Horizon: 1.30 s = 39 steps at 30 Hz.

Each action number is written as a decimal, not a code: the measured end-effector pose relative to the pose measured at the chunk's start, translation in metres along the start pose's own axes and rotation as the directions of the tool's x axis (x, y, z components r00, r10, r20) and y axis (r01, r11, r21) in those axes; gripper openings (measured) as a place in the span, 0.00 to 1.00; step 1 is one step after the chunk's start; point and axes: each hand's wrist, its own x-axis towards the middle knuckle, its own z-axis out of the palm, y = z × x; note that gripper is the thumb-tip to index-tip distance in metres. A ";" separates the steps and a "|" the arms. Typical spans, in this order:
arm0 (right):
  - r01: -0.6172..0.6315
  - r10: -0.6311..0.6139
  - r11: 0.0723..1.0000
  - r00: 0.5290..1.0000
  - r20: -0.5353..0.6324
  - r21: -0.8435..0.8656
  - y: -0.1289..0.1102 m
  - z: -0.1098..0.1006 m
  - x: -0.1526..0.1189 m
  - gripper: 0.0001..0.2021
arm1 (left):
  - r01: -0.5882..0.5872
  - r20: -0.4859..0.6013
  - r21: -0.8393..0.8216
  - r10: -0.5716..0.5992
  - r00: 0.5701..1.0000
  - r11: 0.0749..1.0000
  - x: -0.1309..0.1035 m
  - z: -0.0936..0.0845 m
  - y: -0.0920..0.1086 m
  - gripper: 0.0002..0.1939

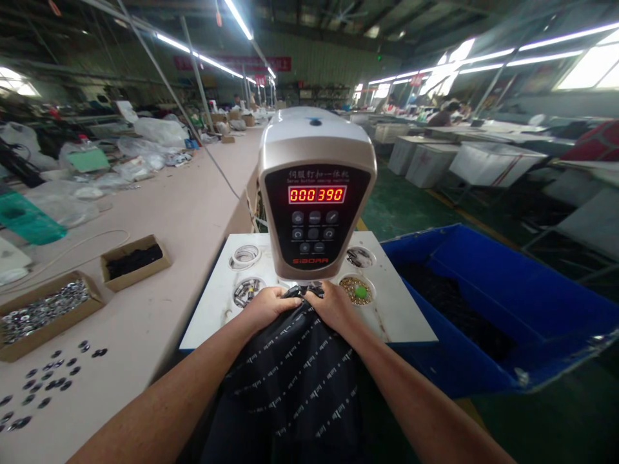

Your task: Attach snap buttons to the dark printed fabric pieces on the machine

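A servo button machine (316, 148) stands in front of me, its red display reading 000 390. Just under its head, my left hand (271, 305) pinches the edge of a black garment (302, 367) with small white print. On the other side my right hand (333, 305) grips the same cloth, close to the left. The garment's body hangs down between my forearms toward my lap. Round wells in the white machine table (396, 316) hold brass-coloured fasteners (352, 289) and metal pieces (247, 293). The machine's working point is hidden behind the cloth and my fingers.
At left, a long table (193, 200) carries a box of metal snap parts (48, 312), a small box of black pieces (135, 261) and loose snap parts (53, 374). On the right a blue bin (522, 303) contains dark cloth. Plastic bags (159, 132) lie farther back.
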 end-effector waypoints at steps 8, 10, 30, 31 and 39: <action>0.037 -0.035 0.997 0.999 0.022 -0.072 0.004 0.002 -0.003 0.14 | -0.120 -0.150 0.098 0.134 0.980 0.988 -0.003 0.001 -0.006 0.19; 0.043 -0.040 0.994 0.999 0.026 -0.097 0.006 0.002 -0.002 0.15 | -0.130 -0.131 0.079 0.140 0.981 0.988 -0.004 0.003 -0.004 0.19; 0.043 -0.038 0.983 0.999 0.029 -0.178 0.011 0.005 0.001 0.14 | -0.072 -0.078 -0.061 0.067 0.995 0.996 -0.003 0.004 -0.003 0.18; 0.042 -0.037 0.983 0.999 0.029 -0.177 0.011 0.005 0.001 0.14 | -0.072 -0.080 -0.061 0.067 0.995 0.996 -0.004 0.004 -0.003 0.19; 0.023 -0.020 0.987 1.000 0.024 -0.160 0.010 0.006 0.000 0.13 | -0.088 -0.095 -0.022 0.086 0.992 0.996 -0.002 0.003 -0.008 0.19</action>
